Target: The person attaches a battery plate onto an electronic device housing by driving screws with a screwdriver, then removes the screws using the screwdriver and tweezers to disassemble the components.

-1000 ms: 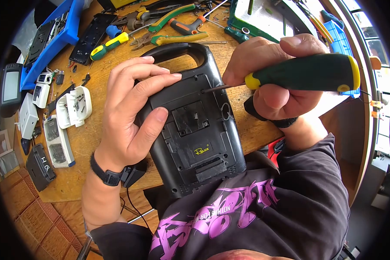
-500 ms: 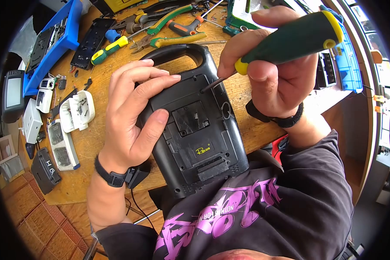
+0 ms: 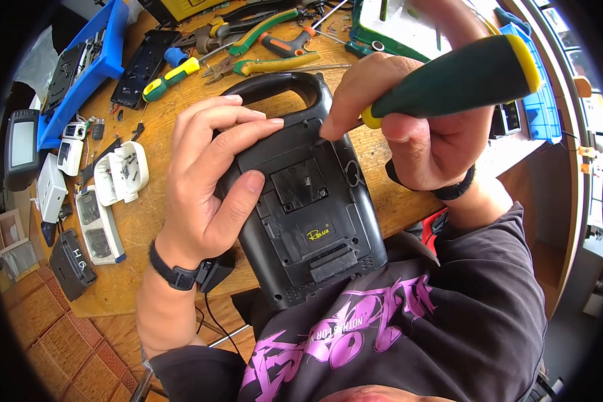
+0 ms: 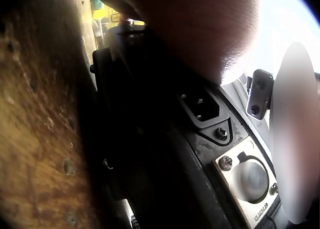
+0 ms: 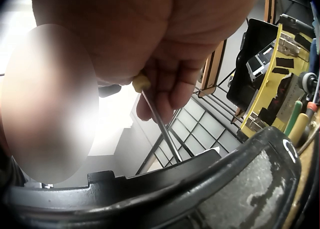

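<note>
A black battery charger (image 3: 308, 254) with a carry handle and yellow "Rolux" lettering lies at the table's front edge, against the person's shirt. Across its left side rests the left hand (image 3: 211, 181), fingers extended over the top face and thumb laid on it. The right hand (image 3: 425, 147) grips a green-and-yellow screwdriver (image 3: 459, 80), slanted down to the charger's upper right corner. One right finger reaches along to the tip and hides it in the head view. From the right wrist, the metal shaft (image 5: 161, 124) runs down behind the charger's edge. A power socket (image 4: 200, 106) shows on the charger's side.
Pliers (image 3: 261, 63) and a second screwdriver (image 3: 171, 79) lie beyond the handle. At the left are a blue bin (image 3: 87, 74), a white tray holding screws (image 3: 120, 173) and several small devices. A light-blue basket (image 3: 541, 120) stands at the right.
The screwdriver handle has swung from nearly level to a slant, with the right hand's fingers shifting around it. One right finger has come down beside the tip. The left hand stays on the charger.
</note>
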Demonstrator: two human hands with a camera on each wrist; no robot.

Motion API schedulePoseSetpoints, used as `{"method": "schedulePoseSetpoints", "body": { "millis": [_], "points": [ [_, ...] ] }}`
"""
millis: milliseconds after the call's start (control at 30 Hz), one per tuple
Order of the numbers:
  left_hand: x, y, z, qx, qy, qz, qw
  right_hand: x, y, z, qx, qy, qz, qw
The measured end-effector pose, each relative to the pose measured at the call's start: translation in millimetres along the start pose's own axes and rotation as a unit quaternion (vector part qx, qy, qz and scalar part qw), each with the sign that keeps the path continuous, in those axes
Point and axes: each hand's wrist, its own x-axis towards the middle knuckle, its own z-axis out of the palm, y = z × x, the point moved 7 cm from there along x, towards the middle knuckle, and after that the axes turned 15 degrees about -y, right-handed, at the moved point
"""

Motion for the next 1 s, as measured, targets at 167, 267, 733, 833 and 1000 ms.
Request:
{"method": "schedulePoseSetpoints", "body": {
  "millis": [167, 267, 733, 833, 1000],
  "points": [
    [1, 2, 0, -0.001, -0.004, -0.002, 1.000, -5, -7, -9, -0.075, 0.159, -0.065, 0.982],
    [1, 1, 0, -0.004, -0.005, -0.006, 1.000, -6, -6, -10, -0.037, 0.169, -0.087, 0.981],
    [1, 0, 2, -0.006, -0.007, -0.004, 1.000, -1, 8, -56, 0.258, -0.027, 0.043, 0.965],
    [1, 0, 2, -0.008, -0.005, -0.003, 1.000, 6, 2, -40, 0.269, -0.202, 0.048, 0.941],
    [1, -1, 4, 0.008, -0.022, -0.006, 1.000, -11, -4, -37, 0.116, 0.000, -0.100, 0.988]
  ]
}}
